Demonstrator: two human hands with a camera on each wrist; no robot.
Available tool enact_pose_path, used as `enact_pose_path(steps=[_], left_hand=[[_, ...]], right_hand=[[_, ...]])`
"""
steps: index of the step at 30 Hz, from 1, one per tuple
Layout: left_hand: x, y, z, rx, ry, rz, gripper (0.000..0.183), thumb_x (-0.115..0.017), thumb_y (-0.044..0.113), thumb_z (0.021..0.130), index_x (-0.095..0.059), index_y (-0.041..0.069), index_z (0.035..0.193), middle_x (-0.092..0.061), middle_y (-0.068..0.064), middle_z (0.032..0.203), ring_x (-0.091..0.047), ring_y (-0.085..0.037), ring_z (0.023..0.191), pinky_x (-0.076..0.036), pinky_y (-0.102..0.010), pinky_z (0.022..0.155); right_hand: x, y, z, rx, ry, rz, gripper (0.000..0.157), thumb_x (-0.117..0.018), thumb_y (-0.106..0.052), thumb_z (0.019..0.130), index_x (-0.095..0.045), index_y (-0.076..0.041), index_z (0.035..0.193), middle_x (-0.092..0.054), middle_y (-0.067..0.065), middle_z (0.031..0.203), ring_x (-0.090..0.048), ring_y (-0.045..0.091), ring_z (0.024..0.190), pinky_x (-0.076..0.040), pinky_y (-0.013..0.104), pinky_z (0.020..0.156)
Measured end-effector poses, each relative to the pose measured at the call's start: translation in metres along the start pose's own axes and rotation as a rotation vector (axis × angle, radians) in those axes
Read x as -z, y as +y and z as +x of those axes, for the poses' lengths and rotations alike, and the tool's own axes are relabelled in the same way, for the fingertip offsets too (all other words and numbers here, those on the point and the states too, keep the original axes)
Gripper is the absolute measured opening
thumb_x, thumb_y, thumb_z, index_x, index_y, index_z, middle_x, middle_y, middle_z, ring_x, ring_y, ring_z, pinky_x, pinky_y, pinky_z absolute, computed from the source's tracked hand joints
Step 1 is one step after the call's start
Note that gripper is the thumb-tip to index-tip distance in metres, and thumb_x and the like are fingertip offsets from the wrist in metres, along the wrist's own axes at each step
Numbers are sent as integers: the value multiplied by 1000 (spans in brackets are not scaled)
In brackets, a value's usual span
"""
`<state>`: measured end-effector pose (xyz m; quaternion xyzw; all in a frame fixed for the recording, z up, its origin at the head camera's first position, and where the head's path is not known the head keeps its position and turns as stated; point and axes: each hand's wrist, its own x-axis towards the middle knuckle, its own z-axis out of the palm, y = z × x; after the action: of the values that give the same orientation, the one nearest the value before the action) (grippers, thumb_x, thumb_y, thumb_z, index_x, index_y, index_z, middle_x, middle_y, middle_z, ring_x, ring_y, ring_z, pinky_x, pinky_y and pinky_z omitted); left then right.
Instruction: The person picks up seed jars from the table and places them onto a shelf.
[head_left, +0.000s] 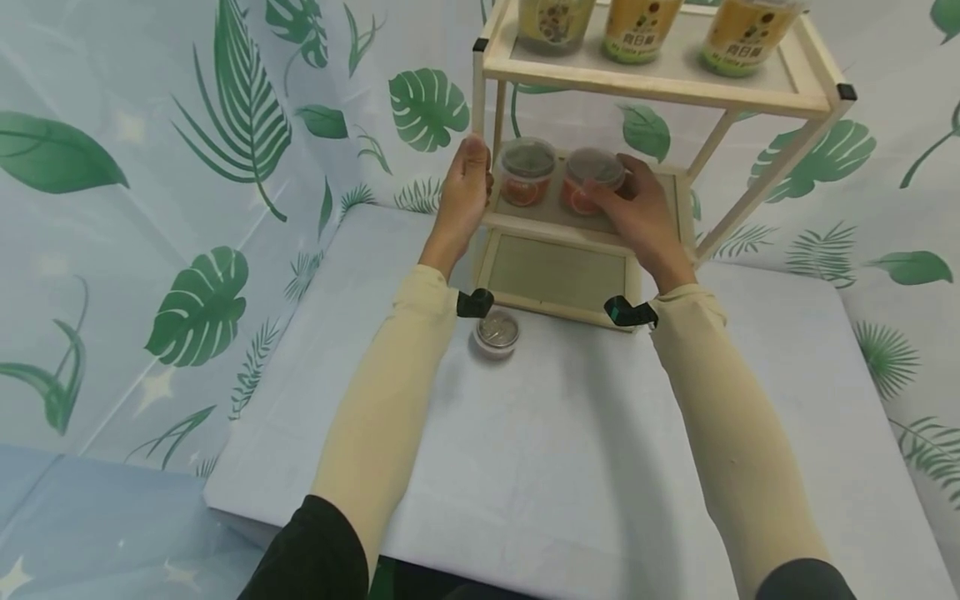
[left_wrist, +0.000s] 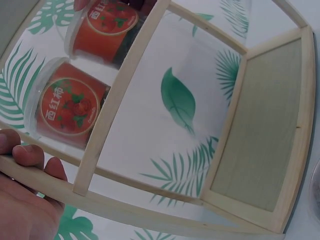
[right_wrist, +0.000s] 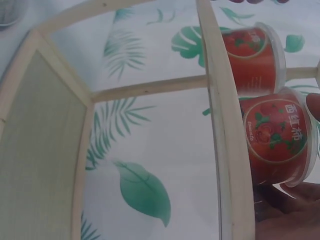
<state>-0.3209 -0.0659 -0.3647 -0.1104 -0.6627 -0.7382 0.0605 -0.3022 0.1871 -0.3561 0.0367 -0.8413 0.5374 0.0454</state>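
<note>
Two red plastic tubs with clear lids and tomato pictures stand side by side on the middle shelf (head_left: 585,230) of a light wooden rack. My right hand (head_left: 647,215) pinches the right-hand tub (right_wrist: 275,137) between thumb and fingers. The other tub (left_wrist: 70,107) is close beside it, to the left. With curled fingers my left hand (head_left: 462,196) grips the rack's left front post (left_wrist: 50,185), at about the height of the middle shelf. Whether the held tub touches the shelf is hard to tell.
Yellow-and-green cups (head_left: 642,32) stand on the rack's top shelf (head_left: 652,79). A greenish panel (head_left: 558,268) forms its bottom shelf. On the white table (head_left: 540,450), in front of the rack, sits a small round lidded container (head_left: 497,332). Leaf-patterned cloth hangs behind.
</note>
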Motion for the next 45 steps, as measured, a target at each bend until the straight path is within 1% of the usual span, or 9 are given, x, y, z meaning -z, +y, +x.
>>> enact_pose_path(steps=[6,15,21,25,29,36,38,43,45], left_hand=[[-1,1,0,-12,-3,5,37,-25,43,120,-37,18,96,-34,2,79,-30,-11,66,-28,-25,63],[-1,0,1,-13,-6,-17,35,-25,40,120,-35,17,96,-32,1,80,-29,-11,68,-28,-24,64],[-1,0,2,-21,5,-21,35,-25,38,121,-36,17,95,-32,1,78,-29,-11,66,-28,-24,62],[-1,0,1,-17,4,-24,36,-25,38,121,-36,16,94,-32,1,76,-28,-11,65,-27,-24,62],[-2,0,2,-20,0,-30,36,-25,38,121,-36,16,94,-32,1,76,-28,-11,65,-27,-24,61],[-2,0,3,-13,-5,-37,36,-24,39,120,-36,16,96,-31,1,76,-27,-10,64,-27,-24,60],[-1,0,3,-20,-6,-34,35,-23,38,120,-36,16,96,-30,1,76,-27,-11,64,-27,-24,60],[-1,0,3,-22,-3,-40,36,-23,38,120,-36,16,96,-30,1,76,-27,-11,64,-27,-24,59],[-1,0,3,-22,-4,-43,36,-23,38,120,-36,16,96,-30,1,75,-27,-10,64,-27,-24,59]], right_hand=[[0,1,1,-4,-18,-6,84,-69,-43,104,-27,-11,169,-39,19,167,-41,27,152,-34,38,122],[-2,4,1,20,-32,-7,88,-68,-46,105,-21,-10,170,-36,18,169,-40,26,153,-34,38,122],[-2,6,0,10,-14,44,95,-69,-46,104,-11,-12,172,-38,20,167,-45,24,149,-35,36,121],[0,7,-3,11,8,96,95,-70,-42,104,-10,-13,172,-36,17,169,-41,23,152,-32,32,122],[0,7,-7,43,20,161,91,-69,-35,105,-11,-12,172,-33,17,171,-38,24,154,-33,32,122],[-1,8,-21,102,51,218,84,-68,-29,105,-19,-11,171,-32,19,170,-38,26,154,-34,33,121],[-1,8,-27,118,64,271,83,-69,-26,104,-22,-10,170,-32,20,170,-37,27,155,-34,33,122],[-4,9,-41,155,116,375,78,-72,-20,101,-31,-7,166,-38,18,166,-38,28,154,-34,33,121],[-5,9,-46,173,144,386,74,-72,-18,101,-35,-5,164,-42,19,164,-41,28,152,-36,33,120]])
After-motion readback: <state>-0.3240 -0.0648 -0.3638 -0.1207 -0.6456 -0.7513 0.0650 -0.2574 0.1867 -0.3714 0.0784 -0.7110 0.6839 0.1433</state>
